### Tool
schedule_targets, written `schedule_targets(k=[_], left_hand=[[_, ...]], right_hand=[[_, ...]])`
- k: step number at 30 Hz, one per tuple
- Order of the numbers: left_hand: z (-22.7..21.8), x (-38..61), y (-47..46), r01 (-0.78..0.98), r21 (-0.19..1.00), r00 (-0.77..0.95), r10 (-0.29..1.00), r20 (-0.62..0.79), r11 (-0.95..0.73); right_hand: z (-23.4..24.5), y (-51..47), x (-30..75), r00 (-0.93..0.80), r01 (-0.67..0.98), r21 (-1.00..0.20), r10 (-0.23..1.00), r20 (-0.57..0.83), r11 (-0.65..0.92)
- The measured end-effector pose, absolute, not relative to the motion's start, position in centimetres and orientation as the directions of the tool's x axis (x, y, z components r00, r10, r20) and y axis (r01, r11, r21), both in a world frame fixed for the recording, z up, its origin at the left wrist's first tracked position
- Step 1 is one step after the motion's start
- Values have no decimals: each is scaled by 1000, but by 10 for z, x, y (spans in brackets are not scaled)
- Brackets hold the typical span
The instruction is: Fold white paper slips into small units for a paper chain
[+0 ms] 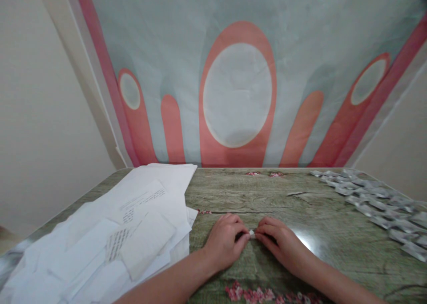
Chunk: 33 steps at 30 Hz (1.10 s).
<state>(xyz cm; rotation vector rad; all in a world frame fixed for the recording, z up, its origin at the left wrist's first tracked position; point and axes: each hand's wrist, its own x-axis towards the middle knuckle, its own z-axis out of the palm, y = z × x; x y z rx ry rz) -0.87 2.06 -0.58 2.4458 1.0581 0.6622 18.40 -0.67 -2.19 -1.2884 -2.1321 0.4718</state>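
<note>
"Since both hands sit so close, can you tell what they hold?"

"A small white scrap (pixel 252 234), on or just above the table (pixel 233 190); I can't tell which. The left hand (pixel 225 239) pinches one end, the right hand (pixel 284 242) the other, each grip narrow."

"What might go wrong?"

"It could tear, I think, if the hands pulled against each other, or slip away if one pinch eased too far. Very little shows between the fingertips."

"And around it?"

"A loose pile of papers (pixel 90 246) lies on the left, sheets overlapping. The left forearm (pixel 170 277) runs close by, so a careless elbow could shift some. Over on the right, twisted grey pieces (pixel 368 210) lie in close rows, well apart from the right hand; a sweeping arm might muddle them."
</note>
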Motion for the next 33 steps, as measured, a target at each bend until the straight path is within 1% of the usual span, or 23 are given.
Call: schedule_targets(k=[4,9,13,20,26,33], left_hand=[[-10,-7,23,581,556,554,790,264,-594],[-14,-5,25,598,570,512,816,268,-562],[-13,-3,25,624,557,492,829,264,-548],[-13,-1,25,687,488,484,840,247,-539],[-13,-1,25,708,431,504,828,248,-560],[-12,1,24,715,421,498,829,253,-558]], right_hand=[[-22,-4,183,-312,643,-642,909,277,417],[-25,-2,183,-294,632,-660,914,279,405],[-28,0,183,-262,653,-645,918,299,397],[-29,4,182,-264,706,-609,932,248,362],[-31,6,182,-272,732,-580,934,233,358],[-33,4,179,-251,749,-571,941,228,338]])
